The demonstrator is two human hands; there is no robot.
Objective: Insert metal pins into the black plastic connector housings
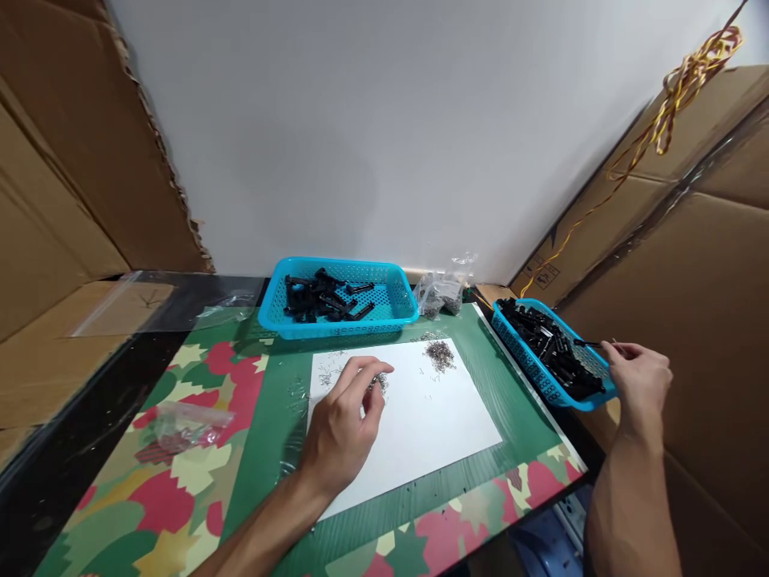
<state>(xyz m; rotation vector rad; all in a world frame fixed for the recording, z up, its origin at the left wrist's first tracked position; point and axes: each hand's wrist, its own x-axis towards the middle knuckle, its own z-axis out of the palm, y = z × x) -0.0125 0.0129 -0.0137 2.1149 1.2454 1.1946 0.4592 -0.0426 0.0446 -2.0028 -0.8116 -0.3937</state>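
My left hand hovers over a white sheet, its fingers curved and the thumb apart from the index finger. Just beyond its fingertips lies a small pile of tiny metal pieces, partly hidden by the fingers. At the right, my right hand is closed in a pinch on a slim black plastic part. That hand is over the near right end of a blue basket filled with similar black parts. A larger pile of tiny metal pieces rests on the sheet's far right corner.
Another blue basket holding black parts stands against the wall. Beside it sit clear bags of small pieces. A clear plastic bag lies on the patterned mat at left. Cardboard borders the right side; coiled wire hangs above.
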